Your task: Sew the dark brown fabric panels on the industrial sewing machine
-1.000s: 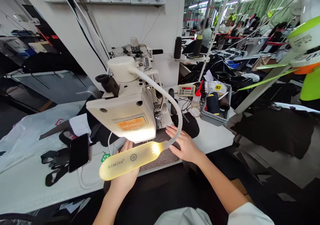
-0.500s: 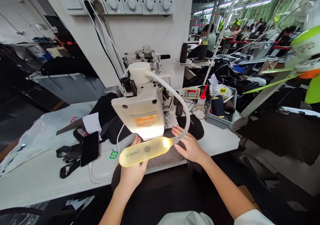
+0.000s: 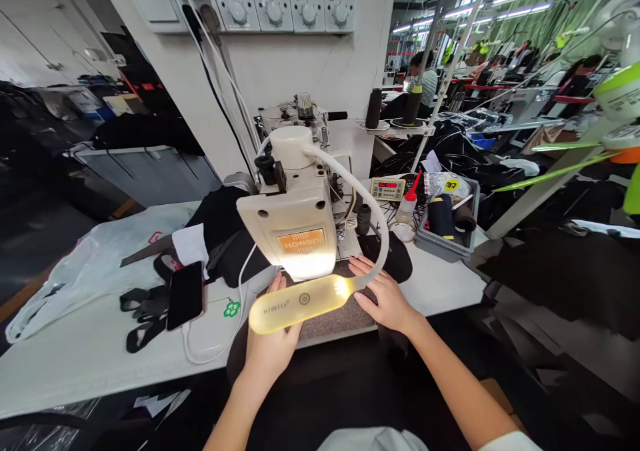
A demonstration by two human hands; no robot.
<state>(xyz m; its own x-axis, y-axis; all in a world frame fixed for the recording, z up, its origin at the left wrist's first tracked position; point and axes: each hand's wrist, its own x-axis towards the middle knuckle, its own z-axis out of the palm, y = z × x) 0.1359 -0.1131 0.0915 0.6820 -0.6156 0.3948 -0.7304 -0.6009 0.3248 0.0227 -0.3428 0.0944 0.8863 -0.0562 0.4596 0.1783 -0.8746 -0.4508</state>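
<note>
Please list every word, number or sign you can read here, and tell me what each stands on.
"HONGDI": orange plate on the sewing machine.
"nimite": lit lamp, next to a power sign.
Too small or blurred to read: red digits on the control panel; yellow sticker in the gray bin; print on the wall dials; red mark on the plastic bag.

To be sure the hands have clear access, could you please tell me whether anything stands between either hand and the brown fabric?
Nothing visible separates the right hand from the brown fabric; it rests there. The lit lamp crosses our view of the left hand, so I cannot tell there.
</note>
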